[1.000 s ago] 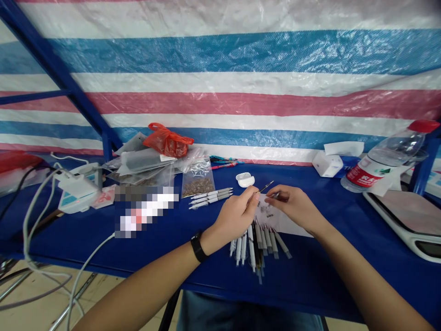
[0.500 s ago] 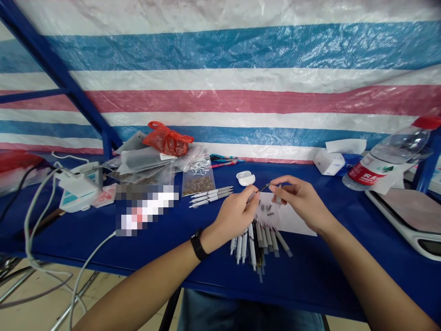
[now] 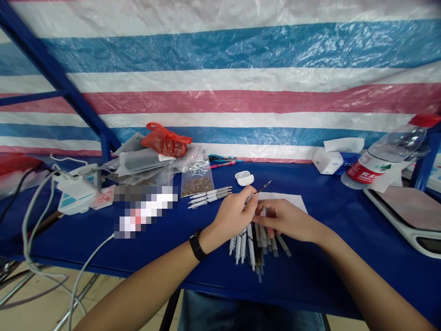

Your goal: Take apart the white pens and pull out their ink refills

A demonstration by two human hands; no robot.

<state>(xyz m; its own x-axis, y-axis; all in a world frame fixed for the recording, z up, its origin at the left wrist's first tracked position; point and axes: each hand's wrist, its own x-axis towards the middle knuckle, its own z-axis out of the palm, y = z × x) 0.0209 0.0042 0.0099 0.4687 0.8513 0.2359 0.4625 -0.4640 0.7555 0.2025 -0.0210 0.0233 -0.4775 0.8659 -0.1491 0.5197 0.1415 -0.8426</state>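
Observation:
My left hand is closed round a thin dark pen refill, its tip pointing up and right past the thumb. Whether a pen body surrounds its other end is hidden by the fingers. Low over a bunch of pen parts, my right hand has its fingers curled inward; what they pinch cannot be made out. White pen barrels fan out below the hands, beside grey-and-clear barrel pieces and thin refills. A sheet of white paper lies partly under my right hand.
Assembled white pens lie left, near a bag of small brown-looking parts. A white case stands behind the hands. At right are a water bottle, a tissue pack and a scale. Cables hang at left.
My right hand has moved down and left from the refill's tip to the bunch of pen parts, covering the small springs on the paper. My left hand stays nearly still with the refill.

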